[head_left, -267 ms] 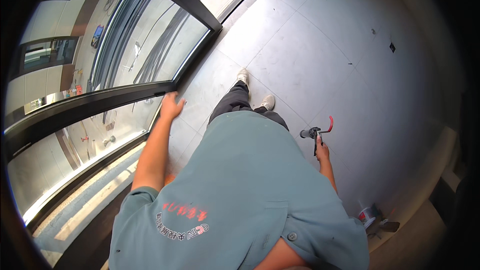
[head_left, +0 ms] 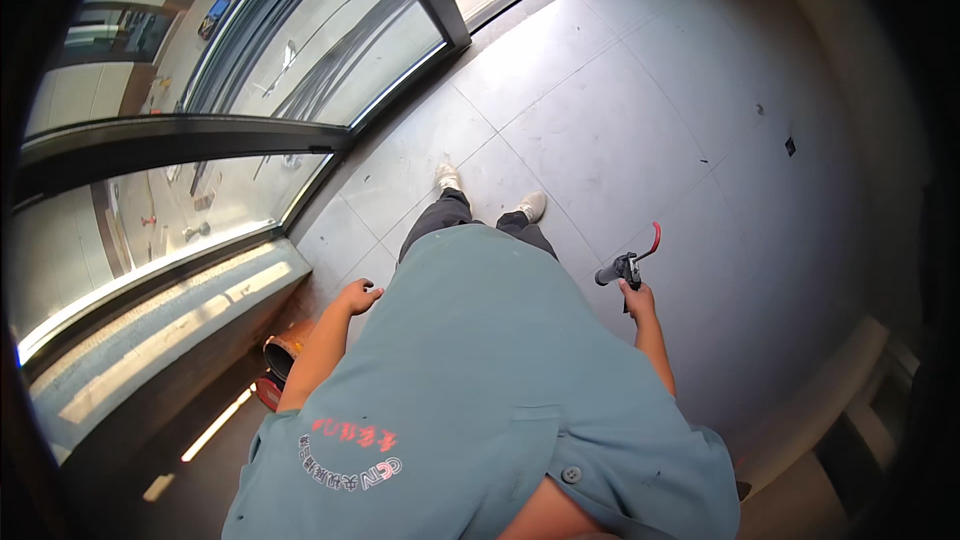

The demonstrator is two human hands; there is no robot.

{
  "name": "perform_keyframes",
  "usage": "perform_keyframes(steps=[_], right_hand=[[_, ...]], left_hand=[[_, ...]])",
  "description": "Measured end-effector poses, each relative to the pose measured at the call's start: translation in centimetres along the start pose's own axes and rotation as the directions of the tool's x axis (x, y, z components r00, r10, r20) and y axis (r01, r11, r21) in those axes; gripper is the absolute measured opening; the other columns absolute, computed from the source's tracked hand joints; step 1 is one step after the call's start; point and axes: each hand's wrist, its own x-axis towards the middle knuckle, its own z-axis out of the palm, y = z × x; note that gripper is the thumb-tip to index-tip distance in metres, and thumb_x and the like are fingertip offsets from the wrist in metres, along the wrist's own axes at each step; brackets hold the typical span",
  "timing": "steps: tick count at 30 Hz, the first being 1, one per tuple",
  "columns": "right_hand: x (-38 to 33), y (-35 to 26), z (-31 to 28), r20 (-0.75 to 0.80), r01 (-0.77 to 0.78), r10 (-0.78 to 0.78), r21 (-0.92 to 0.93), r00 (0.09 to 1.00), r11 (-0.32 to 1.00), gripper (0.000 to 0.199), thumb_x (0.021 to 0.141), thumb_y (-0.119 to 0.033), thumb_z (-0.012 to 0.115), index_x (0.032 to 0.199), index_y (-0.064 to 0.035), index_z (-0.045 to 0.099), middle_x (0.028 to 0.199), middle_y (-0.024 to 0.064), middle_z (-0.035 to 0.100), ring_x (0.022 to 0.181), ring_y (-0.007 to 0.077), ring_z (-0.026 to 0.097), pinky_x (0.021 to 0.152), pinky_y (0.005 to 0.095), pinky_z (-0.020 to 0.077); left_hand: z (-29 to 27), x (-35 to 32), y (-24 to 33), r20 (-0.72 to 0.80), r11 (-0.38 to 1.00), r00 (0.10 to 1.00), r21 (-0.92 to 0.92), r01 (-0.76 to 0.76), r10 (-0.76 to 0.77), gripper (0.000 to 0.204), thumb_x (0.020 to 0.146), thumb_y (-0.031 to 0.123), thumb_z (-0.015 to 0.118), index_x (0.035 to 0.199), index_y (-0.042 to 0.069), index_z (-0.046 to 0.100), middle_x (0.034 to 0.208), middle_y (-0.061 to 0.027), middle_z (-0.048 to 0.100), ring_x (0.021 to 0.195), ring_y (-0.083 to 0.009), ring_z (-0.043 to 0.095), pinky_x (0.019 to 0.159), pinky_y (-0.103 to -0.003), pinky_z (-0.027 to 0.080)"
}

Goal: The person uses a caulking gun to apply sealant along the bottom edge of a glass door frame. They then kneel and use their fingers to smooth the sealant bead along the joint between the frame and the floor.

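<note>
My right hand (head_left: 640,300) is wrapped round the grip of a caulking gun (head_left: 622,267), out to the right of my body. The gun has a dark grey barrel and a red rod that bends into a hook. Over the floor on the other side, my left hand (head_left: 360,296) hangs beside my shirt, its fingers loosely bent and a little apart. Nothing shows in it. The dark-framed glass door (head_left: 340,138) stands beyond that hand, apart from it.
A pale ledge (head_left: 170,325) runs below the glass at the left. Beside my left forearm is an orange-brown cylindrical container (head_left: 288,342), with a red round thing (head_left: 268,390) by it. Small dark scraps, one square (head_left: 790,146), lie on the grey tiled floor (head_left: 660,110).
My left hand has come away from the door frame, back towards my body. The caulking gun stays in my right hand. My feet have shifted and the view has turned.
</note>
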Motion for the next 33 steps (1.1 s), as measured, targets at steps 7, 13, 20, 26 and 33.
perform_keyframes(steps=[7,13,20,26,33], right_hand=[[1.8,-2.4,-0.4,0.001,0.036,-0.037,-0.285,0.999,0.958,0.050,0.085,-0.045,0.076,0.099,0.0030,0.074,0.089,0.0215,0.074,0.083,0.0366,0.074,0.076,0.0464,0.0568],[0.6,-6.6,1.9,-0.024,0.078,-0.102,-0.482,0.995,0.873,0.049,0.084,-0.040,0.077,0.107,0.0027,0.074,0.104,0.0258,0.075,0.103,0.0424,0.072,0.088,0.0485,0.0561],[-10.8,-10.0,4.6,-0.202,0.187,-0.411,-0.659,0.889,0.728,0.046,0.086,-0.036,0.078,0.108,0.0037,0.072,0.097,0.0243,0.075,0.093,0.0384,0.073,0.084,0.0483,0.0560],[-18.6,-14.7,6.4,-0.158,0.329,-0.508,-0.595,0.847,0.733,0.061,0.088,-0.054,0.075,0.107,0.0031,0.072,0.087,0.0191,0.074,0.080,0.0316,0.073,0.072,0.0423,0.0556],[-24.6,-25.4,12.3,0.133,0.521,-0.511,-0.368,0.849,0.771,0.066,0.095,-0.063,0.064,0.094,0.0022,0.068,0.069,0.0056,0.059,0.065,0.0178,0.058,0.063,0.0355,0.0470]], left_hand=[[2.3,-4.1,-1.0,-0.402,0.902,0.915,-0.393,-0.181,0.008,0.062,0.094,0.049,0.069,0.132,0.000,0.064,0.126,-0.0241,0.070,0.119,-0.0360,0.067,0.104,-0.043,0.050],[1.4,-5.2,-2.7,-0.551,0.786,0.825,-0.452,-0.422,0.126,0.055,0.097,0.042,0.068,0.132,0.001,0.063,0.128,-0.0217,0.069,0.122,-0.0344,0.065,0.105,-0.042,0.050],[10.7,-4.4,-21.4,-0.437,0.786,0.899,-0.566,-0.250,-0.028,0.055,0.096,0.043,0.068,0.132,0.002,0.064,0.127,-0.0220,0.070,0.121,-0.0341,0.066,0.104,-0.042,0.051],[19.5,-5.2,-40.3,-0.284,0.747,0.862,-0.648,0.151,-0.421,0.058,0.095,0.046,0.066,0.130,0.000,0.065,0.127,-0.0246,0.069,0.122,-0.0365,0.065,0.105,-0.043,0.049],[19.0,-3.4,-37.4,-0.302,0.628,0.838,-0.776,0.060,-0.453,0.057,0.095,0.044,0.067,0.131,0.000,0.064,0.128,-0.0232,0.069,0.121,-0.0360,0.066,0.103,-0.043,0.051]])
